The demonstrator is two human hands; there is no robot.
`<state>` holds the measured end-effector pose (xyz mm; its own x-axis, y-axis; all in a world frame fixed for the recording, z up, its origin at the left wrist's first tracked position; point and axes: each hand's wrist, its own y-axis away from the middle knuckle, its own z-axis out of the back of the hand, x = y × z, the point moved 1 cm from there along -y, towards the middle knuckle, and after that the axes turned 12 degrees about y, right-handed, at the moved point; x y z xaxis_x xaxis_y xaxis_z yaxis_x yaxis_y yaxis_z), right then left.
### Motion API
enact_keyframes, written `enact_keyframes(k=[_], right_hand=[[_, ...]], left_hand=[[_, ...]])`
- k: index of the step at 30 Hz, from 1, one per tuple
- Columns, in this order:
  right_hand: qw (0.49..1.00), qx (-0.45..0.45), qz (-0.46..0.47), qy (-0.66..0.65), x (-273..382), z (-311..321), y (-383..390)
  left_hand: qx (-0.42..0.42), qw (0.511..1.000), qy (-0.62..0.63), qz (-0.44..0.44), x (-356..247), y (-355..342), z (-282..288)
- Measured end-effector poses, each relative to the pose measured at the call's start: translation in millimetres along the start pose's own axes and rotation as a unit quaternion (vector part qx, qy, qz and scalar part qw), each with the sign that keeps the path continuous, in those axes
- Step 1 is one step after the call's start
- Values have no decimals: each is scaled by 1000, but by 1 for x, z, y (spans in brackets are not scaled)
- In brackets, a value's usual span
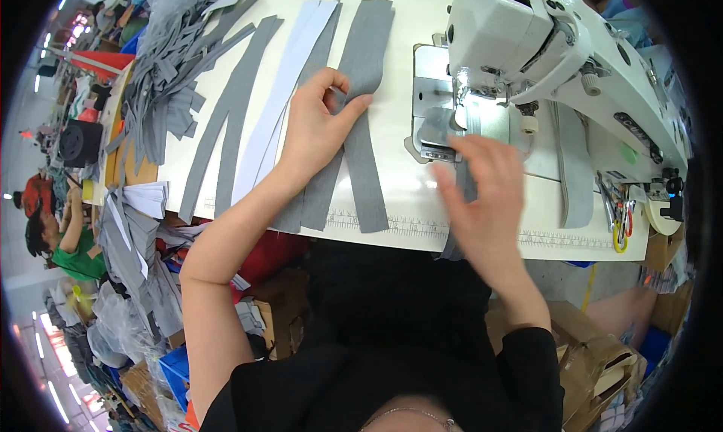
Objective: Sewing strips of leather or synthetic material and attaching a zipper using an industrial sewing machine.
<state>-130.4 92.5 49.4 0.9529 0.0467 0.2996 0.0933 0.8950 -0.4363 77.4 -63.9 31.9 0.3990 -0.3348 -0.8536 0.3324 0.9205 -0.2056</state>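
Note:
My left hand (320,123) is over several grey fabric strips on the white table, left of the sewing machine. Its thumb and curled forefinger close on the upper grey strip (367,44), which bends at that spot. Beside it lie a pale, whitish strip (282,93) and more grey strips (239,101). My right hand (486,195) is in front of the lit needle area of the white sewing machine (501,37), its fingertips close to the metal plate (433,82). Motion blurs its fingers. Under it a grey strip (452,244) hangs over the table's front edge.
A heap of grey strips (162,78) covers the table's far left. Scissors with yellow and red handles (623,225) lie at the right. A printed ruler scale (414,225) follows the front edge. Cardboard boxes (595,357) stand below; a person in green (79,255) is at left.

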Motion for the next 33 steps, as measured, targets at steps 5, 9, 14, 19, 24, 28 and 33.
enact_keyframes(k=[5,9,14,19,24,28,33], right_hand=[[837,139,-228,-477,35,-26,10],[802,196,-270,-495,26,9,32],[761,457,-204,-414,-10,57,76],[905,289,-188,-250,-12,71,70],[991,-101,-68,-58,9,45,39],[983,-145,-98,-51,12,36,44],[953,-117,-206,-187,20,34,52]], left_hand=[[96,806,506,291,-48,22,-39],[103,800,532,259,-38,7,-39],[56,839,494,221,-34,0,-31],[136,848,456,233,-53,34,-47],[200,825,476,229,-79,66,-62],[235,796,518,209,-77,69,-68],[245,817,482,200,-72,73,-68]])
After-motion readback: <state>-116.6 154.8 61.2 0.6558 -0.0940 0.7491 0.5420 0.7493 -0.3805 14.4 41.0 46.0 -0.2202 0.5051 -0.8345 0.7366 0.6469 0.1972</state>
